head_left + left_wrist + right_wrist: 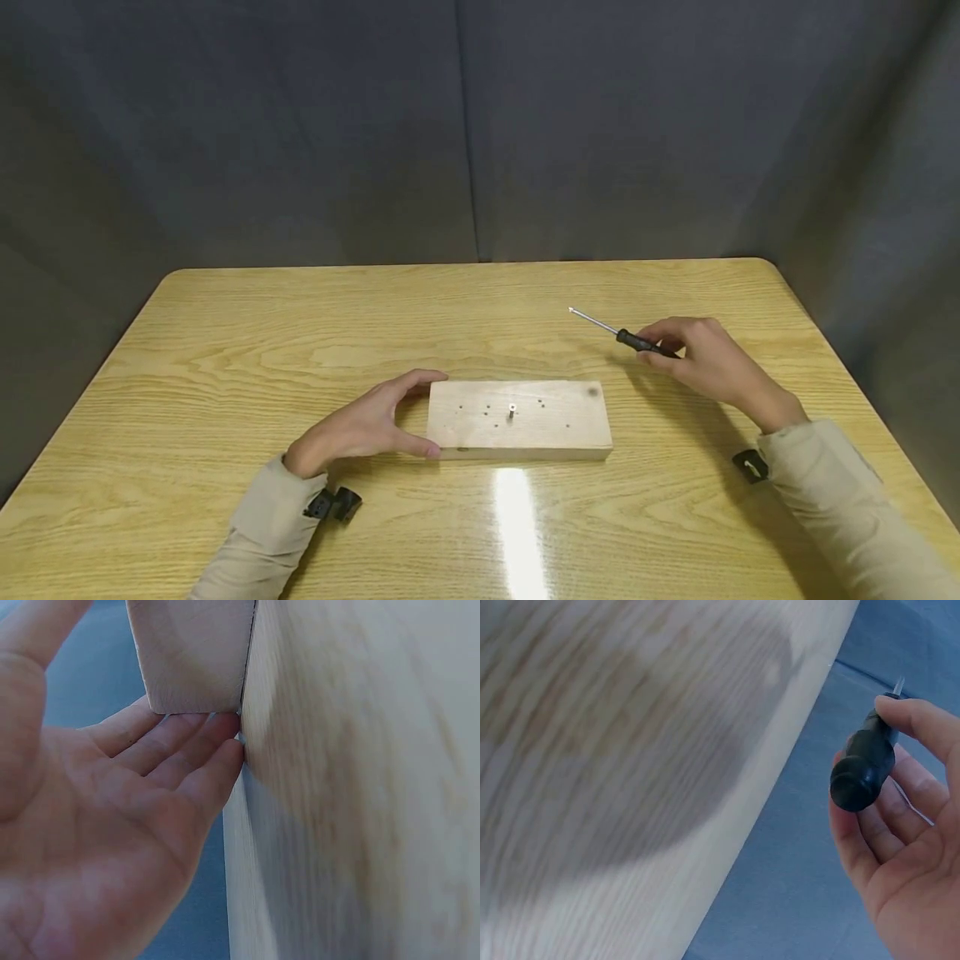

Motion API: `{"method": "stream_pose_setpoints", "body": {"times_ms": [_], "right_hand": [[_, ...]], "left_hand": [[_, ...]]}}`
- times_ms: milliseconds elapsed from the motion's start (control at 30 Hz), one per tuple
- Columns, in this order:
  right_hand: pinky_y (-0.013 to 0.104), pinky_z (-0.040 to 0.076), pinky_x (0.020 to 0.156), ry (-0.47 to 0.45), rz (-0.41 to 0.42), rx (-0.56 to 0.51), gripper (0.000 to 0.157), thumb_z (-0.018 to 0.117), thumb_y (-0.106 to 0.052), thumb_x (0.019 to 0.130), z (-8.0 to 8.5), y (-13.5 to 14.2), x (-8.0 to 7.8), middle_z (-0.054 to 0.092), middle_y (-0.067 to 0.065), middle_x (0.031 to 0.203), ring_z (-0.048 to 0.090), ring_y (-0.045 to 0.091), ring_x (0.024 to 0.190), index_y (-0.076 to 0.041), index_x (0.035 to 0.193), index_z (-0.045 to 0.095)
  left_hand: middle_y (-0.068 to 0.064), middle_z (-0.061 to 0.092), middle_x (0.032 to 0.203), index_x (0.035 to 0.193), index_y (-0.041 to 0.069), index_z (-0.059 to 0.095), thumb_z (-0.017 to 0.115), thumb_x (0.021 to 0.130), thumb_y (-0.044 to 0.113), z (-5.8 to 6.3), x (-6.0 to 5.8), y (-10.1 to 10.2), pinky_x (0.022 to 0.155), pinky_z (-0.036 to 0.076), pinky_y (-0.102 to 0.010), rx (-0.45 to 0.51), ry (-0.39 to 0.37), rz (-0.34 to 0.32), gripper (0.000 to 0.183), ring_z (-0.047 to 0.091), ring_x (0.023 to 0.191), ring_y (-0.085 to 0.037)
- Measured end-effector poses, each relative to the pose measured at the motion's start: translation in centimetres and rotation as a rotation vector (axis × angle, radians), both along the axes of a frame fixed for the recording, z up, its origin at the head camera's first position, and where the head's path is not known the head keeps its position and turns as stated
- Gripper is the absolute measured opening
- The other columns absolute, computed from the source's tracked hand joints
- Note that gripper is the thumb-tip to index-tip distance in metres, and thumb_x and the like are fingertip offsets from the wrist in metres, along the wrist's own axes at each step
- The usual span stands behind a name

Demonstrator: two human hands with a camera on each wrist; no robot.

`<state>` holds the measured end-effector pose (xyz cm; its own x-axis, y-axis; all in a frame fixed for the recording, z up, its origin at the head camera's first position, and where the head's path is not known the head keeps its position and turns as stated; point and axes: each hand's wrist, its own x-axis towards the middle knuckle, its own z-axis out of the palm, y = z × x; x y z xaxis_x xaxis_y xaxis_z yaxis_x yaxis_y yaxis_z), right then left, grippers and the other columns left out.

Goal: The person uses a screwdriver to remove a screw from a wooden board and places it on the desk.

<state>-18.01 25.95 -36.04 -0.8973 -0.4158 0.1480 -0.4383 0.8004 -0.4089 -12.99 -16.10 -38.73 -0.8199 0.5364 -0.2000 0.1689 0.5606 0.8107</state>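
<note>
A pale wooden block [555, 425] with several small holes lies flat on the table. A screw [512, 410] stands upright in its top, near the middle. My left hand [367, 421] holds the block's left end, thumb at the near corner and fingers along the far side. Up close in the left wrist view, the fingers [169, 754] meet the lower edge of the block's end [199, 656]. To the right of the block, my right hand [708, 362] grips a screwdriver [633, 340] by its black handle. The metal shaft points up and left, above the table.
The wood-grain table [262, 333] has rounded far corners. Dark grey curtains [337, 150] hang behind it and at both sides. A bright light reflection falls on the tabletop in front of the block. Black wrist devices [333, 504] are worn at both sleeves.
</note>
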Motion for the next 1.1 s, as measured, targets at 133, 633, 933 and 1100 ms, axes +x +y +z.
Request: {"method": "stream_pose_setpoints", "body": {"times_ms": [133, 633, 933, 1100], "right_hand": [[0.022, 0.044, 0.057, 0.002, -0.017, -0.005, 0.02, 0.066, -0.027, 0.084, 0.3, -0.1, 0.2, 0.068, -0.004, 0.08, 0.06, 0.008, 0.07, -0.015, 0.1, 0.069], [0.02, 0.046, 0.055, 0.136, -0.075, -0.156, 0.016, 0.07, -0.029, 0.08, 1.1, -0.7, 1.0, 0.068, -0.008, 0.082, 0.06, 0.002, 0.069, -0.023, 0.095, 0.07], [0.014, 0.045, 0.059, 0.231, -0.051, -0.196, 0.017, 0.072, -0.027, 0.078, 2.1, -1.4, 1.4, 0.069, -0.008, 0.087, 0.058, -0.002, 0.07, -0.024, 0.096, 0.071], [0.011, 0.046, 0.06, 0.241, -0.041, -0.204, 0.019, 0.072, -0.027, 0.078, 2.3, -1.7, 1.6, 0.069, -0.007, 0.089, 0.058, -0.004, 0.072, -0.023, 0.096, 0.071]], "left_hand": [[0.002, 0.035, 0.144, 0.139, 0.025, 0.034, 0.081, 0.064, 0.043, 0.0, -0.1, 0.0, 0.11, 0.025, -0.05, -0.006, 0.009, -0.001, 0.091, 0.029, 0.136, -0.022], [0.002, 0.034, 0.144, 0.139, 0.028, 0.033, 0.08, 0.063, 0.046, 0.1, -0.2, -0.1, 0.109, 0.027, -0.049, -0.018, 0.005, 0.0, 0.09, 0.03, 0.135, -0.021], [0.005, 0.037, 0.141, 0.137, 0.028, 0.036, 0.08, 0.062, 0.047, 0.1, -0.2, 0.0, 0.11, 0.027, -0.045, -0.013, 0.017, 0.011, 0.089, 0.032, 0.134, -0.017], [0.008, 0.038, 0.141, 0.137, 0.029, 0.036, 0.08, 0.062, 0.048, 0.2, -0.1, 0.0, 0.111, 0.027, -0.044, -0.027, 0.017, 0.023, 0.089, 0.032, 0.134, -0.015]]}}
